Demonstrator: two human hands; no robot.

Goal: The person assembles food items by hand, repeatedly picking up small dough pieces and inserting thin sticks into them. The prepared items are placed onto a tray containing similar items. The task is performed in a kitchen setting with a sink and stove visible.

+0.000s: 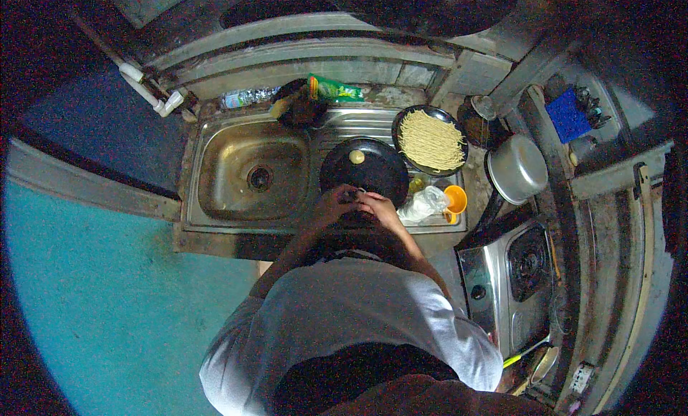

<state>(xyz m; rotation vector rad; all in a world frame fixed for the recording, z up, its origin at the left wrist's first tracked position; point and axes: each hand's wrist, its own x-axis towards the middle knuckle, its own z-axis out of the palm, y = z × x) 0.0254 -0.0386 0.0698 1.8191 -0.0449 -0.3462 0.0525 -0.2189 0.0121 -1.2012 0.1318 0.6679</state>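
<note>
My left hand and my right hand meet over the near edge of a round black plate. Their fingertips are closed together around something small and pale, too small to make out. Toward the far side of that plate lies a single pale yellow ball, like dough. Just beyond, to the right, a second black plate is heaped with thin pale yellow strips, like noodles. Beside my right hand rest a white plastic bag and an orange cup.
A steel sink basin lies to the left. Behind it are a clear bottle, a dark pot and a green packet. On the right stand a silver pot, a stove and a blue utensil basket.
</note>
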